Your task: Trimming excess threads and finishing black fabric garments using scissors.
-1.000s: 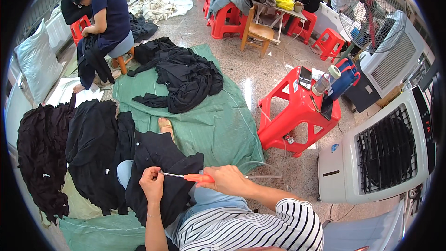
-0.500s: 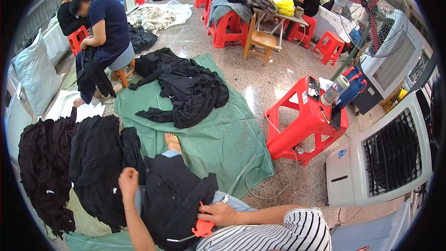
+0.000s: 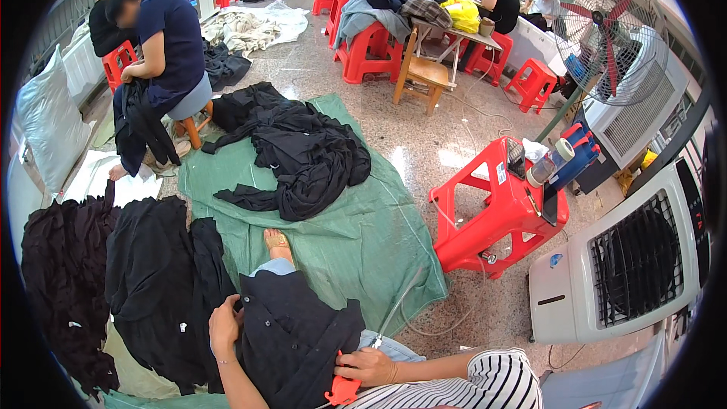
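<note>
The dark navy buttoned garment (image 3: pixel 299 341) lies draped over the seated person's lap, its collar end toward their bare foot (image 3: pixel 277 241) on the green woven tarp (image 3: pixel 363 242). The left hand (image 3: pixel 225 323) grips the garment's left edge, fingers curled shut on the cloth. The right hand (image 3: pixel 369 367) rests on the garment's lower right side, fingers folded around a small red plastic thread snipper (image 3: pixel 343 391). A heap of black clothes (image 3: pixel 303 155) lies farther out on the tarp, and a red plastic stool (image 3: pixel 496 208) stands to the right.
</note>
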Available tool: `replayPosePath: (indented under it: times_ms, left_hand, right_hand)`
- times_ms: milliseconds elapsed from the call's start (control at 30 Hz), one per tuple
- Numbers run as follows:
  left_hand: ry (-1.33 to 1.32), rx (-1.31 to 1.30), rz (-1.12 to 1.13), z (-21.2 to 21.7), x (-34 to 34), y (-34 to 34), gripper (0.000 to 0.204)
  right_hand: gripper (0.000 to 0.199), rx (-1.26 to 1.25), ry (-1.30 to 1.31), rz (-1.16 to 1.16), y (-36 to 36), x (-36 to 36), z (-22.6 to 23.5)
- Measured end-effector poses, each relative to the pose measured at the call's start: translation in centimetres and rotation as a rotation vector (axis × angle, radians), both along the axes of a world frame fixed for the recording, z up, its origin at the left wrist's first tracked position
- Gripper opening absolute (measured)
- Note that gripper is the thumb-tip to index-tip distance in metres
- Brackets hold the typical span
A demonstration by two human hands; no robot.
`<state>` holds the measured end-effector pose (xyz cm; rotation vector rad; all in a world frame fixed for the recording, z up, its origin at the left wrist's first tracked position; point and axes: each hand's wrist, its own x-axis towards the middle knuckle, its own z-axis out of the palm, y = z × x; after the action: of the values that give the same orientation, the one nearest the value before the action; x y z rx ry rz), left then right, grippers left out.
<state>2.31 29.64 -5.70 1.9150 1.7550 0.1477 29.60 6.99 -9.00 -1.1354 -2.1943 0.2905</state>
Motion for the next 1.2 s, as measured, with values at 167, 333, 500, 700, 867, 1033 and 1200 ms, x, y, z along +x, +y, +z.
replayPosePath:
  times_ms: [167,333,500,700,867,1033,1200]
  left_hand:
    - [-0.011,-0.003,0.014,0.5,0.1,-0.3,0.039]
    - [-0.021,-0.015,0.019,0.4,0.1,-0.3,0.040]
    - [-0.032,-0.006,0.014,0.2,0.0,-0.3,0.041]
    - [-0.026,0.012,0.006,0.2,0.0,-0.2,0.040]
    - [-0.033,-0.018,0.025,0.2,0.2,0.0,0.040]
    - [-0.066,-0.020,0.025,-0.6,-0.2,0.1,0.041]
    - [-0.056,-0.012,0.008,-0.5,-0.2,0.0,0.041]
  right_hand:
    - [0.038,-0.045,-0.006,0.010,0.0,-0.1,0.4]
    - [0.038,-0.024,-0.013,0.002,-0.1,0.0,0.5]
    - [0.037,-0.022,-0.002,0.002,0.0,0.0,0.5]
    - [0.039,0.002,0.031,-0.009,0.2,-0.2,0.9]
    - [0.037,0.004,0.010,-0.011,0.3,-0.1,1.0]
    - [0.037,-0.009,0.026,0.002,0.4,-0.1,1.1]
    - [0.037,-0.010,0.001,0.009,0.3,0.0,0.7]
